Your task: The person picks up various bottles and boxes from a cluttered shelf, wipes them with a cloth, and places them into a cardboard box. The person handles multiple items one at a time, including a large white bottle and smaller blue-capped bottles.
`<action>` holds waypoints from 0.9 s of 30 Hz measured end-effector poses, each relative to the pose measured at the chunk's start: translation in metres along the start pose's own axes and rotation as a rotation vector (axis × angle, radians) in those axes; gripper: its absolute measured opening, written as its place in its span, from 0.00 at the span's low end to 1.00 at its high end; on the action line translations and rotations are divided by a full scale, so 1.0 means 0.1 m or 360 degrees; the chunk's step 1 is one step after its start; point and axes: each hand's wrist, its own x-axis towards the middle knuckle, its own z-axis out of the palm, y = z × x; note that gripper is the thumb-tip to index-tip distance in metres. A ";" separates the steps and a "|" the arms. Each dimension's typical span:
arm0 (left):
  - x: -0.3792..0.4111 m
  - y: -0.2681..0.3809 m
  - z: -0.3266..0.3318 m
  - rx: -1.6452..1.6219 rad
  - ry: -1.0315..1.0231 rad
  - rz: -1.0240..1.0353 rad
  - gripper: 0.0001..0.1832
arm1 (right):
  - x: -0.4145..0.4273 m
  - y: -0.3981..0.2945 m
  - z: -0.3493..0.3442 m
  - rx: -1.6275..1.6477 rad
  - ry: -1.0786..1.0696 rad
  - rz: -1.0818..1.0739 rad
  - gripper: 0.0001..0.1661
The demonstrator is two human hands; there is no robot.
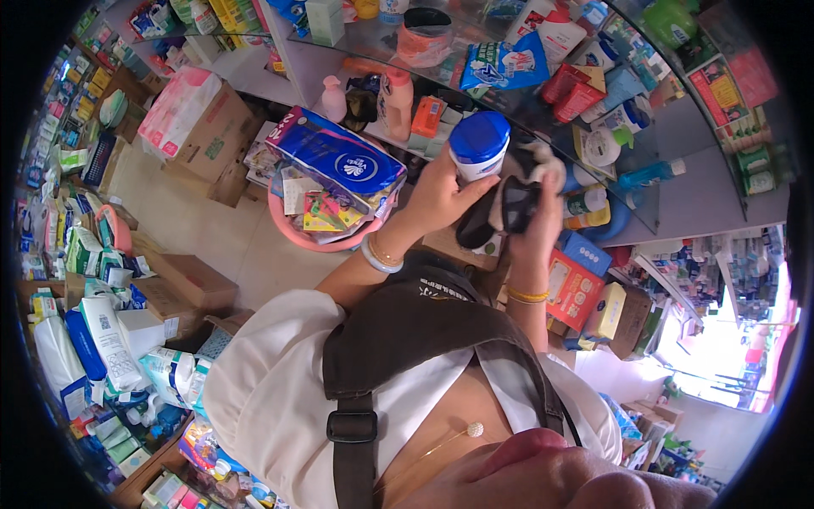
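Observation:
My left hand (445,194) grips a white plastic tub with a blue lid (480,143), which stands nearly upright in my fingers. Close beside it, my right hand (540,207) is closed around a black and beige cloth-like thing (514,197). That thing is blurred, so its exact kind is unclear. Both hands are in front of a shelf unit with glass shelves (439,63). Below and left of the tub, a blue Vinda tissue pack (343,153) lies across a pink plastic basin (305,242) that holds small packets.
A cardboard box (213,137) with a pink-white pack on top sits on the floor. On the glass shelf lie a blue bag (505,60) and red boxes (572,92). A pink pump bottle (332,98) stands lower down. Red (575,289) and blue boxes are at my right.

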 end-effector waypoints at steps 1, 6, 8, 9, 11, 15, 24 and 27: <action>0.00 0.01 -0.12 0.0125 -0.0010 -0.0020 0.25 | -0.05 -0.09 0.10 0.0055 0.0128 -0.0137 0.23; -0.18 -0.12 -0.39 0.0381 -0.0258 -0.0072 0.28 | -0.40 -0.42 0.41 -0.0268 -0.0296 -0.0670 0.21; -0.38 -0.27 -0.43 0.0448 -0.0356 0.0095 0.28 | -0.38 -0.42 0.70 -0.1763 -0.0824 -0.1444 0.22; -0.39 -0.11 -0.46 0.0318 -0.0511 -0.0008 0.27 | -0.33 -0.29 0.78 -0.2109 -0.1098 -0.1544 0.23; -0.57 -0.21 -0.48 0.0488 -0.0622 -0.0645 0.25 | -0.24 -0.08 0.83 -0.2318 -0.1100 -0.1523 0.15; -0.82 -0.31 -0.55 0.0286 -0.0651 -0.0473 0.27 | -0.04 0.02 0.55 -0.2011 -0.1158 -0.0227 0.12; -0.69 0.08 -0.58 -0.0999 -0.0029 -0.0687 0.20 | 0.06 1.11 -0.40 0.0498 -0.0469 0.0975 0.22; -0.56 0.01 -0.35 -0.0602 -0.0059 -0.0439 0.19 | -0.21 1.40 -0.19 0.0309 -0.0560 0.1257 0.23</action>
